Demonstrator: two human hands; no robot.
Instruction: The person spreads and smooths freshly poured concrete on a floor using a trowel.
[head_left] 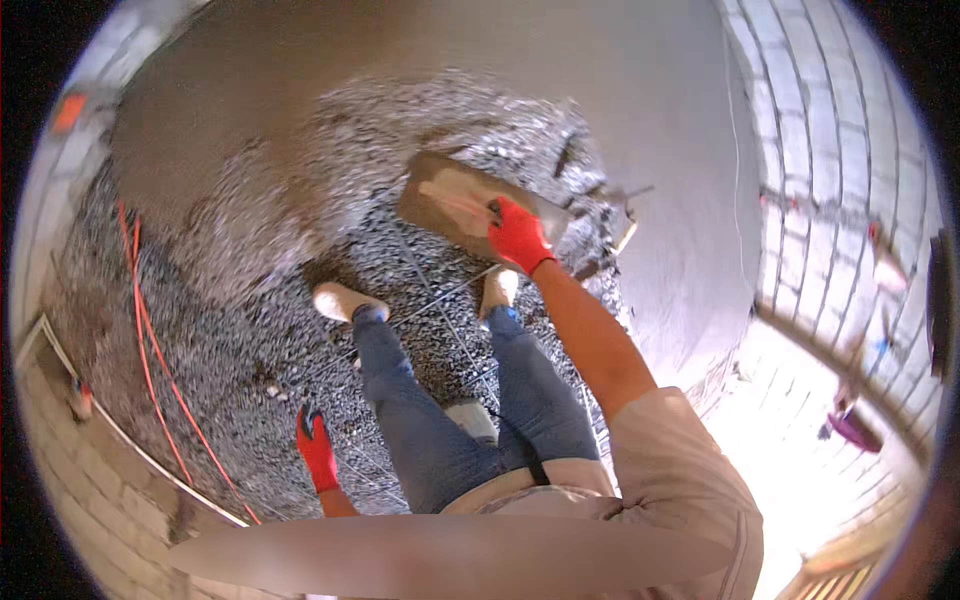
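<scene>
My right hand [519,236], in a red glove with dark fingertips, is closed on a large rectangular float [436,212]. Its broad face carries a smear of grey mortar, and it lies tilted just beyond my feet, over the ragged edge of rough wet concrete [390,125]. Whether it touches the concrete I cannot tell. The fingers' hold is partly hidden by the glove's back. Low on the left, my left hand [317,452] in a matching glove hangs beside my leg above dark gravel [270,385], its fingers apart and holding nothing.
Smooth grey concrete [670,130] spreads ahead and to the right. Thin reinforcing bars [432,303] cross the gravel around my shoes [347,301]. Red-orange lines [152,345] run along the left. Block walls [810,130] curve around; bright light falls on the right.
</scene>
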